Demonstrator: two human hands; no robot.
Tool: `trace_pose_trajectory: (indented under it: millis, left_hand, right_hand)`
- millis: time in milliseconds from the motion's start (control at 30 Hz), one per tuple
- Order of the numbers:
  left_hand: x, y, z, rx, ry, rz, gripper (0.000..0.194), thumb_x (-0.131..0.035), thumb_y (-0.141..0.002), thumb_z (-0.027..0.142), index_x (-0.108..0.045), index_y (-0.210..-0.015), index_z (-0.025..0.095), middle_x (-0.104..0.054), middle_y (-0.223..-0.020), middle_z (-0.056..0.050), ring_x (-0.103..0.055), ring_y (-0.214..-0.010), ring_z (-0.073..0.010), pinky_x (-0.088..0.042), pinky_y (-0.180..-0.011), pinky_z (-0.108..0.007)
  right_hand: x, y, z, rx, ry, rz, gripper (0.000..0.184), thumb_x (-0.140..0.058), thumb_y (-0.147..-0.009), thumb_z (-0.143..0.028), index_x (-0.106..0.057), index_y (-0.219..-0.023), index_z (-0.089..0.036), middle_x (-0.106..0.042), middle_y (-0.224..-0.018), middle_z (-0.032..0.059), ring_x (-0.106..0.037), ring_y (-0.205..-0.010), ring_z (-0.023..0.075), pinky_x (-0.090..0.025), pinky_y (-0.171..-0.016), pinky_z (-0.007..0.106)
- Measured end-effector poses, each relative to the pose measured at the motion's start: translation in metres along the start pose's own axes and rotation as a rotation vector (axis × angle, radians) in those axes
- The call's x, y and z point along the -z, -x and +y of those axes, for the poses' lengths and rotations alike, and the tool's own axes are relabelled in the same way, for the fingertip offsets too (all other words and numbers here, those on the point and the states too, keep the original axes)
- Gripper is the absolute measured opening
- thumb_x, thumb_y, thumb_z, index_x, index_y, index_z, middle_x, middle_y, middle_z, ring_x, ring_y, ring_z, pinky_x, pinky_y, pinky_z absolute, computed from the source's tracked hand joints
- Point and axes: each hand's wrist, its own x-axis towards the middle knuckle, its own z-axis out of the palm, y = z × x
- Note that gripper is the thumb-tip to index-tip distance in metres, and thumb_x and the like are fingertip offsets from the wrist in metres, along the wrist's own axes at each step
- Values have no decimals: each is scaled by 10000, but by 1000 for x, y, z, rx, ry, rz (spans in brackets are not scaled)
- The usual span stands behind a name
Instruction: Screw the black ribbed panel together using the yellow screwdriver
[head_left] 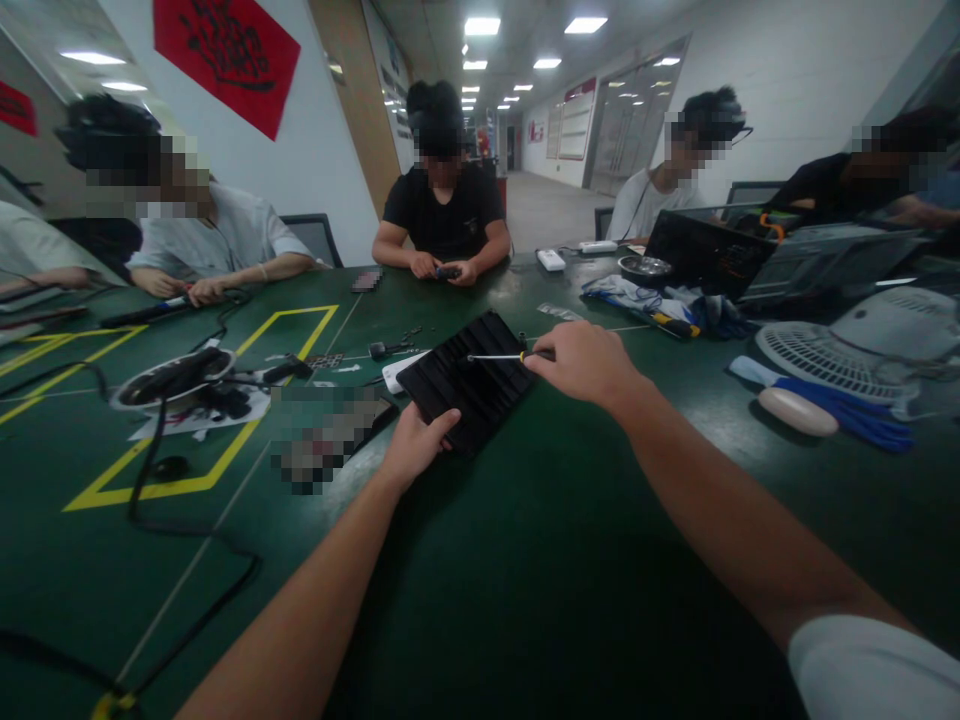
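Observation:
A black ribbed panel (491, 395), flat and roughly rectangular, is tilted up off the green table in front of me. My left hand (418, 440) grips its near left edge, thumb on top and fingers underneath. In my right hand (581, 362) is a screwdriver (499, 357) with a yellow and black handle, its shaft pointing left across the panel. The shaft's tip lies over the panel's middle; whether it touches the surface I cannot tell. A white object (403, 372) shows partly behind the panel's left corner.
Left of the panel lies a phone-like slab (337, 435). Farther left, a metal bowl (176, 378) holds dark parts, and a black cable (139, 490) runs across the green table (570, 560). At right are a white fan (840, 350) and blue gloves (847, 405). Several people sit around.

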Motion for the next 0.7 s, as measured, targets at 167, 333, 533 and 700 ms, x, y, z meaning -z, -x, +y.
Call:
trace_pose_trajectory:
  millis: [167, 333, 533, 700]
  left_hand:
    - [3, -2, -1, 34, 120, 20, 424, -799, -658, 283, -646, -1039, 180, -750, -869, -19, -707, -739, -199, -552, -630, -294]
    - [5, -6, 0, 91, 260, 26, 377, -774, -575, 235, -685, -938, 189, -764, -931, -22, -723, -881, -225, -579, -758, -325]
    - [5, -11, -5, 123, 342, 83, 356, -690, -465, 169, -669, -818, 205, -738, -809, 4, -705, -805, -236, -552, -703, -319]
    - [2, -12, -9, 40, 249, 134, 389, -803, -572, 269, -749, -947, 179, -797, -951, -51, -739, -957, -289, -584, -900, -413]
  right_hand:
    - [1, 2, -3, -8, -10, -40, 367, -551, -1004, -476, -821, -1123, -259, -793, -1033, 119, -705, -945, 303, -489, -771, 413]
    - [-1, 4, -3, 37, -29, -44, 301, -541, -1023, -442, -731, -1191, -281, -782, -1044, 105, -699, -946, 295, -468, -759, 387]
    - [2, 6, -5, 43, -46, -49, 280, -553, -1021, -445, -730, -1154, -275, -782, -1034, 106, -699, -941, 300, -437, -738, 384]
    - [4, 7, -6, 43, -39, -59, 284, -546, -1024, -444, -724, -1154, -266, -778, -1036, 108, -698, -942, 302, -433, -737, 384]
